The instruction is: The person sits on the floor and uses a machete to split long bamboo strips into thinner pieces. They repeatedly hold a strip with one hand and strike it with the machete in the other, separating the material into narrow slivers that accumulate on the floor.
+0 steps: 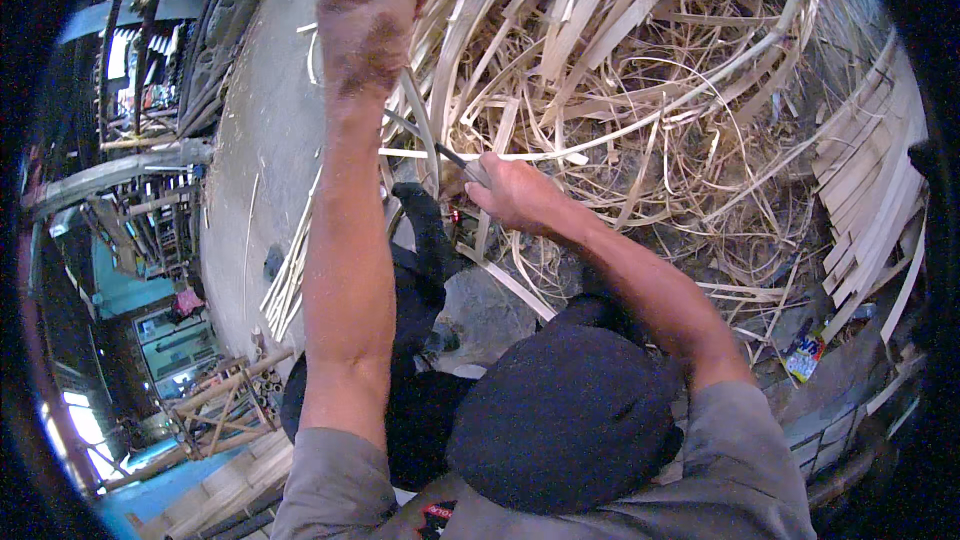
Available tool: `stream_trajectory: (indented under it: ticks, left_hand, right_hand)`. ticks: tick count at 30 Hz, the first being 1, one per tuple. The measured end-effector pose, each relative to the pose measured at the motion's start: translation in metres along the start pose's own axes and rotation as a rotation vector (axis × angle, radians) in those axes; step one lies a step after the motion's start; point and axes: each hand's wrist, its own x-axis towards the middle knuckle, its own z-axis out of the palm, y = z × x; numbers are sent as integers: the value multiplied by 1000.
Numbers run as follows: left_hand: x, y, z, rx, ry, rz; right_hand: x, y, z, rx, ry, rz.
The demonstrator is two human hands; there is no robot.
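My left hand [372,15] is raised at the top of the view, fist closed around a long pale bamboo strip [418,110] that runs down toward my lap. My right hand [515,190] grips the handle of a knife [455,158], whose dark blade meets the strip just left of the hand. Both forearms reach up from the lower edge. My dark-trousered legs [425,240] lie below the hands, over the concrete floor.
A large tangled heap of thin bamboo shavings and split strips [640,70] fills the top and right. Flat slats [865,180] are stacked at the right. A bundle of strips [290,280] lies on the floor [265,140] at left. A wooden frame [215,405] stands lower left.
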Motion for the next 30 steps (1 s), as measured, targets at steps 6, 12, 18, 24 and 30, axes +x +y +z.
stream_trajectory:
  ticks: [6,12,18,24,30]
  left_hand:
    - [19,1,20,360,-37,-73]
    - [-3,-74,26,206,-338,-183]
    - [-48,-135,44,215,-73,-97]
    - [-51,-149,37,81,-98,-143]
    - [-52,-143,37,80,-154,-198]
  right_hand:
    - [2,14,-32,-1,9,46]
    - [10,23,-39,50,-73,124]
    - [20,40,-37,41,-31,103]
    - [21,47,-28,-123,75,45]
    - [20,57,-22,71,-107,114]
